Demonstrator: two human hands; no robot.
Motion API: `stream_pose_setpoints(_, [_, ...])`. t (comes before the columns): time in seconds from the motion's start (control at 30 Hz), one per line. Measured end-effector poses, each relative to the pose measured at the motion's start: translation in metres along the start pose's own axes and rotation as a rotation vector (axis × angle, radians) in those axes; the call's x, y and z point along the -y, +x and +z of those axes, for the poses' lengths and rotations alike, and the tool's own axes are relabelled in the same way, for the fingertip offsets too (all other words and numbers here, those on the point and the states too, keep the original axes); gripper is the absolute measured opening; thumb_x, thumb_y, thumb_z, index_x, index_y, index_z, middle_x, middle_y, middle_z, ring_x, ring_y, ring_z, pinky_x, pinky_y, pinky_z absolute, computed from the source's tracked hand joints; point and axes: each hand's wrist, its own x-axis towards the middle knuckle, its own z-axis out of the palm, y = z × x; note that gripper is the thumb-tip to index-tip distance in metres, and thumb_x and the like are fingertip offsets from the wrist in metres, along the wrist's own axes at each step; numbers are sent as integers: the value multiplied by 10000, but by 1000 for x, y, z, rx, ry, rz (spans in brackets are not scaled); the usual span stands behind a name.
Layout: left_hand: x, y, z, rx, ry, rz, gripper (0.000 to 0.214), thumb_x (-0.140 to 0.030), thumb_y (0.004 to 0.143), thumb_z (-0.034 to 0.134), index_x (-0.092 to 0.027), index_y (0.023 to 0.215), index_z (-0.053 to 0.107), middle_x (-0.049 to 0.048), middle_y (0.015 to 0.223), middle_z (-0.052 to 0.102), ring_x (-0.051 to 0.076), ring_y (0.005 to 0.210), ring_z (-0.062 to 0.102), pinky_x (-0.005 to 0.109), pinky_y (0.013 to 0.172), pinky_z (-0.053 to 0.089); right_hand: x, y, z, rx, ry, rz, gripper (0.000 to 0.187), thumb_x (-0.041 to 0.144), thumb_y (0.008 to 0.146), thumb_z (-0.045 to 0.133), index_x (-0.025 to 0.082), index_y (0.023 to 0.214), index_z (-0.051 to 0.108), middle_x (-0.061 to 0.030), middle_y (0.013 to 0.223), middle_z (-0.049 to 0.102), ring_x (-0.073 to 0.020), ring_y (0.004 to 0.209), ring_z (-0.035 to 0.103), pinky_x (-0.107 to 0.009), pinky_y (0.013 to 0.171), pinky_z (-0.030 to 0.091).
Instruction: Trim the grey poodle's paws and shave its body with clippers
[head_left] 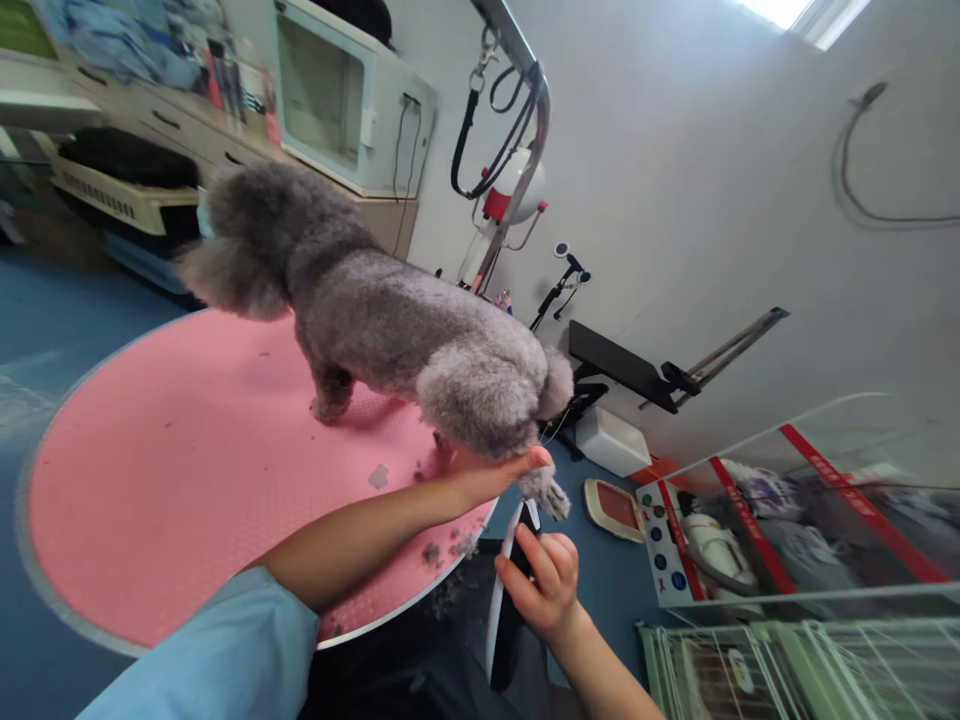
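Observation:
A grey dog [397, 320] with clipped curly fur stands on a round pink grooming table [187, 470], its head toward the left. My left hand [487, 478] is closed around one of its hind legs, thumb along the top, and the paw [547, 492] sticks out past the table's edge. Some of my left fingers are hidden beneath the leg. In my right hand [553, 582] is a white and black hair clipper [501, 620], fingers wrapped on its body. The clipper's head is just below the paw; whether they touch I cannot tell.
Loose fur tufts [431, 553] lie near the table's edge. A metal grooming arm [536, 130] with a black loop leash [461, 150] rises behind the dog. To the right stand a clear-walled bin [795, 590] and a wire cage [750, 670]. A white cabinet [405, 130] sits behind.

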Motion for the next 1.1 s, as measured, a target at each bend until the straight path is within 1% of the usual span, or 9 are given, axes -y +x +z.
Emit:
stream_pose_setpoints(0.13, [1, 0, 0, 40, -28, 56, 374, -555, 701, 757, -193, 697, 662, 43, 816, 704, 215, 875, 661, 324, 869, 522, 0, -6, 2, -64, -27, 15, 241, 73, 734, 750, 251, 862, 650, -44, 1432, 541, -172, 953, 569, -344, 773, 498])
stream_pose_setpoints(0.23, [3, 2, 1, -4, -15, 51, 395, -557, 673, 772, -193, 653, 621, 49, 797, 697, 219, 884, 650, 332, 873, 519, -2, -6, 4, -50, -37, -14, 235, 73, 742, 746, 239, 873, 643, -64, 1447, 529, -177, 935, 567, -352, 756, 496])
stream_pose_setpoints(0.33, [6, 5, 2, -45, 1, 29, 414, -572, 622, 805, -203, 654, 619, 59, 832, 705, 228, 906, 645, 361, 915, 510, -1, -4, 4, -54, -28, -28, 217, 78, 753, 734, 237, 862, 634, -63, 1440, 534, -177, 919, 566, -356, 752, 496])
stream_pose_setpoints(0.43, [8, 6, 3, -44, -24, 30, 440, -606, 598, 805, -210, 666, 626, 60, 836, 707, 231, 883, 646, 368, 904, 515, -1, 0, 4, -79, -44, -7, 225, 75, 750, 731, 247, 858, 634, -50, 1425, 542, -171, 920, 563, -347, 757, 497])
stream_pose_setpoints(0.63, [9, 6, 1, -69, -37, 69, 437, -598, 597, 805, -207, 637, 613, 66, 841, 709, 230, 857, 647, 362, 870, 521, 1, 13, 3, -31, -48, -3, 203, 120, 779, 724, 273, 895, 657, -37, 1353, 590, -174, 938, 549, -333, 777, 495])
stream_pose_setpoints(0.8, [10, 6, 0, -35, -48, 96, 404, -589, 632, 786, -205, 665, 664, 53, 813, 720, 215, 833, 660, 329, 835, 528, 6, 9, 3, -1, -43, 5, 174, 153, 787, 729, 266, 903, 664, -53, 1333, 601, -180, 940, 551, -340, 781, 495])
stream_pose_setpoints(0.9, [10, 5, 1, -7, -80, 104, 409, -603, 647, 770, -206, 665, 671, 42, 770, 718, 198, 782, 654, 302, 776, 537, 6, 5, 3, -64, -45, 20, 212, 118, 759, 731, 271, 882, 651, -32, 1375, 579, -175, 946, 548, -337, 781, 495])
stream_pose_setpoints(0.97, [8, 5, 1, -29, -91, 98, 406, -595, 629, 786, -208, 654, 666, 40, 759, 720, 198, 780, 654, 295, 763, 538, 5, 6, 3, -84, -67, 28, 232, 106, 746, 734, 268, 894, 657, -37, 1405, 559, -178, 945, 547, -342, 775, 495])
stream_pose_setpoints(1.1, [7, 5, -1, -118, -90, 85, 443, -601, 585, 801, -196, 623, 627, 43, 756, 713, 206, 793, 657, 318, 791, 538, 7, 12, 1, -13, -13, 2, 201, 162, 759, 744, 279, 906, 673, -36, 1385, 576, -177, 928, 553, -346, 778, 499])
